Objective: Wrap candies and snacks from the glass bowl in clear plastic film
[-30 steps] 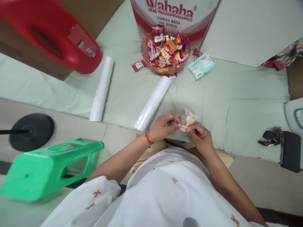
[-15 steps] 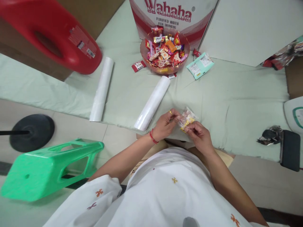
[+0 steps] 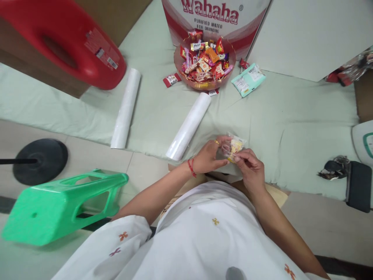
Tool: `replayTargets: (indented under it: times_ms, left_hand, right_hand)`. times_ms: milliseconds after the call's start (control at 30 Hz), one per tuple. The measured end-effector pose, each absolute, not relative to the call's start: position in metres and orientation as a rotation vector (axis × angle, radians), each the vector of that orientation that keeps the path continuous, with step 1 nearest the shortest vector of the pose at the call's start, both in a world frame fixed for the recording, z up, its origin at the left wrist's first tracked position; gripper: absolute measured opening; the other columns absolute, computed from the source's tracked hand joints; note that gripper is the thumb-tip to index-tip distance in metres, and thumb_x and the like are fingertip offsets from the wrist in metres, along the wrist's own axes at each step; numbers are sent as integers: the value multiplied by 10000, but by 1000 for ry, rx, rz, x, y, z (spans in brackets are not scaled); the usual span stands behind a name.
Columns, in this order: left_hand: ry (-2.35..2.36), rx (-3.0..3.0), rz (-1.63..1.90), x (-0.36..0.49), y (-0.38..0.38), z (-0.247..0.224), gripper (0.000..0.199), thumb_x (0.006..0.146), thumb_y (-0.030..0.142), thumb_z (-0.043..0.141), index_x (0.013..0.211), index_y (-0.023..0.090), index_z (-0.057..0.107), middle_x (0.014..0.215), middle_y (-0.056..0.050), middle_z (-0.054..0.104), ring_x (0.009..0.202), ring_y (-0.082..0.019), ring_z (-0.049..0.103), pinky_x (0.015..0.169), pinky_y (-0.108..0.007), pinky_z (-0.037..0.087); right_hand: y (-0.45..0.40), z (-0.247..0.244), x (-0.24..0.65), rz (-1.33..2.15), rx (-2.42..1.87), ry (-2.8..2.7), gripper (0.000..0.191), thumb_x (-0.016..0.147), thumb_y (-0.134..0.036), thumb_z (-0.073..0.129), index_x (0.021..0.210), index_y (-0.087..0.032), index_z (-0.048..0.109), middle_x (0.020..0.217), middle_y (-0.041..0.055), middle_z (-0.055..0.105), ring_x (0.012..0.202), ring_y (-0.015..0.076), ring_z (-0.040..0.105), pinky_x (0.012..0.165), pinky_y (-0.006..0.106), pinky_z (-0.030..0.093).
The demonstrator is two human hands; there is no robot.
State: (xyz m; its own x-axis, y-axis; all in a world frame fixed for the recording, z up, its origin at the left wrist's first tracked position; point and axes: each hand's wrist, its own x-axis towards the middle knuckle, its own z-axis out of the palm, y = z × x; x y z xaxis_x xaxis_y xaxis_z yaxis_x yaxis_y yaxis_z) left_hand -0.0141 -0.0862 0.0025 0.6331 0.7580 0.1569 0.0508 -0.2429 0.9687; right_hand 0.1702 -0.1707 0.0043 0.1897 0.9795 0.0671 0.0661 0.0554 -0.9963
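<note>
A small clear wrapper (image 3: 236, 145) with yellow print and a pale piece inside is held just over the table's front edge. My right hand (image 3: 253, 168) pinches its lower right corner between thumb and fingers. To the left of it, my left hand (image 3: 210, 156) is open, thumb and fingers spread apart. Those fingertips reach the wrapper's left side; whether they press on it I cannot tell. What exactly the wrapper contains is too small to make out.
Two white rolls (image 3: 126, 109) (image 3: 189, 126) lie on the pale green cloth (image 3: 262, 124). Behind them stand a candy bowl (image 3: 179, 76), a teal packet (image 3: 249, 79), a Wahaha box (image 3: 215, 19) and a red jug (image 3: 110, 74). A green stool (image 3: 49, 210) is at left, a dark phone (image 3: 359, 186) at right.
My left fingers have come apart from a pinch on the wrapper, and thumb and fingers now spread. The wrapper has turned and shifted slightly right in my right hand.
</note>
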Motion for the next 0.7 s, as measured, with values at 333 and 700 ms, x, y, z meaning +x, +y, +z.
replayTargets:
  times_ms: [333, 700]
  left_hand:
    - [782, 1968, 640, -7, -86, -1, 219, 817, 261, 736, 1006, 190, 652, 1408, -109, 644, 1146, -272, 695, 1059, -416, 475]
    - [728, 1973, 666, -8, -84, 1, 196, 826, 303, 668, 971, 184, 614, 1114, -85, 720, 937, -209, 701, 915, -349, 517]
  right_hand:
    - [-172, 23, 181, 897, -1446, -1416, 93, 915, -323, 742, 1005, -298, 751, 987, 36, 635, 877, 195, 589, 767, 360, 491]
    - [-155, 43, 184, 634, -1386, -1958, 109, 965, -216, 642, 993, -275, 730, 894, 37, 675, 859, 222, 588, 783, 399, 475]
